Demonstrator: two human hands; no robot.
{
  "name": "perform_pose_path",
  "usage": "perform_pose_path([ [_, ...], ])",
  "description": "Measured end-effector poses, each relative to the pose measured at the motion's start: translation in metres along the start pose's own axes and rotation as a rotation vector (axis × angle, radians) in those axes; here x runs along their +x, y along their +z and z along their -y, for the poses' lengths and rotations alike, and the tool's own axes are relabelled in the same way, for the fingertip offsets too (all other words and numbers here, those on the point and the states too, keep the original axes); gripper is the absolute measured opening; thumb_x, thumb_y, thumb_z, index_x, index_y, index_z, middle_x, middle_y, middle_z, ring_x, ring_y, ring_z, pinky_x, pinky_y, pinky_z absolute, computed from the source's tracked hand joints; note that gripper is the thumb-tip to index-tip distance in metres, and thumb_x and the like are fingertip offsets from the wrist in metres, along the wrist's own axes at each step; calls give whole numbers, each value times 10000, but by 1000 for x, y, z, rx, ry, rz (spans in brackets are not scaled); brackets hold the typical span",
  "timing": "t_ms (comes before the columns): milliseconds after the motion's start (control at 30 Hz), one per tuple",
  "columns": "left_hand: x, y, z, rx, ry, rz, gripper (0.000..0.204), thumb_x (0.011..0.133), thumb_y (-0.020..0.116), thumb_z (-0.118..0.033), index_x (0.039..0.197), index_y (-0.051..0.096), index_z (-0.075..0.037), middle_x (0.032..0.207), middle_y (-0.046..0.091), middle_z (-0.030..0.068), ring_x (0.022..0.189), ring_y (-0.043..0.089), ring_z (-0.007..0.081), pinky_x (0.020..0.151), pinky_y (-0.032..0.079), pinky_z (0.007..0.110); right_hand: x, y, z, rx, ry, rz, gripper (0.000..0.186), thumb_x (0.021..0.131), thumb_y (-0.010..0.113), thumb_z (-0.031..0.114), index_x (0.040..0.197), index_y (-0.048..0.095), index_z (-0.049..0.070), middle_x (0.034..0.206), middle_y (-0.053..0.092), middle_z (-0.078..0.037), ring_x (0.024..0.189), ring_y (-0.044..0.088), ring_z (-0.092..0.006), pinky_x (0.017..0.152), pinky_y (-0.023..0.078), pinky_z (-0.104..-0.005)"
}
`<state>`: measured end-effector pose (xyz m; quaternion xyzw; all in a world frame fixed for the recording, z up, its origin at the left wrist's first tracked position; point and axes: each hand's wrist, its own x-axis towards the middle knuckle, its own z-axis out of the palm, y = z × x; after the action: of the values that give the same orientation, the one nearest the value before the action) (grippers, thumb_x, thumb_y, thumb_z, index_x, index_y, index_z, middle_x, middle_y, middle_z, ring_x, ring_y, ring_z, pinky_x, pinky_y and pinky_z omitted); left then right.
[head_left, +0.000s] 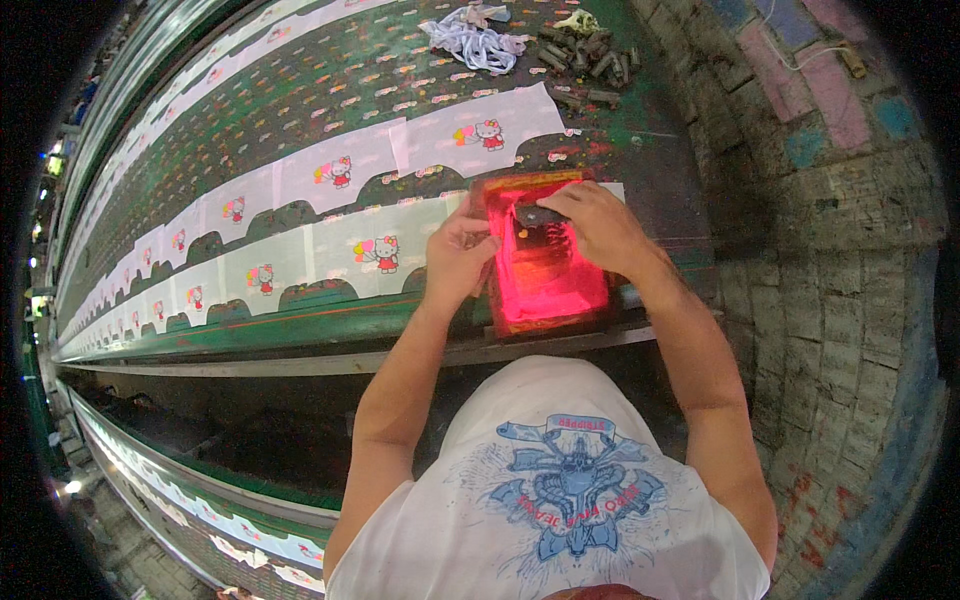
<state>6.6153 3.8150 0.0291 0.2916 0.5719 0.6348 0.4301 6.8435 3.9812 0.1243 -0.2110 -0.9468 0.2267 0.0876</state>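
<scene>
A screen printing frame [600, 318] with bright red-pink ink on its mesh lies at the near edge of the long green table. My left hand [460, 258] grips its left side, fingers bent over the rim. Near the far end of the frame, my right hand [602, 228] is closed on a dark squeegee [538, 214], which rests on the inked mesh and is partly covered by the fingers. Under the frame, a pale fabric piece [617, 190] shows only at a corner. Left of it lies a white fabric piece [345, 235] with a printed cartoon cat.
Two rows of printed white pieces [285, 190] run away to the left along the green table [350, 305]. White cloth strips [472, 42] and a pile of small dark cylinders [600, 55] sit at the far end. Brick paving [825, 260] lies to the right, another table [230, 545] behind-left.
</scene>
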Motion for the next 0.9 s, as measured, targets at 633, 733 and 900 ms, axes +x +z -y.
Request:
perform_pose_path([
  [633, -2, 21, -65, 19, 298, -244, 132, 1012, 839, -7, 1130, 793, -45, 1248, 839, 115, 957, 757, 110, 843, 600, 273, -111, 32, 85, -6, 37, 52, 590, 889, 775, 61, 1477, 733, 98, 1484, 689, -153, 1403, 616, -406, 1202, 512, -542],
  [733, -30, 75, -87, 59, 401, 31, 113, 1012, 815, 0, 1108, 779, -49, 1268, 813, 140, 1097, 779, 187, 887, 640, 338, -124, 33, 84, 198, 64, -48, 499, 1016, 789, 198, 1496, 725, 74, 1504, 703, -151, 1489, 593, -384, 1252, 489, -520],
  [900, -59, 150, -118, 267, 857, 590, 579, 767, 931, -276, 1312, 791, -138, 1583, 697, 162, 1423, 660, 407, 1192, 492, 602, -139, 33, 102, 1759, 415, -732, 460, 1153, 718, 313, 1532, 670, 56, 1389, 754, -127, 1364, 692, -319, 1164, 555, -492],
])
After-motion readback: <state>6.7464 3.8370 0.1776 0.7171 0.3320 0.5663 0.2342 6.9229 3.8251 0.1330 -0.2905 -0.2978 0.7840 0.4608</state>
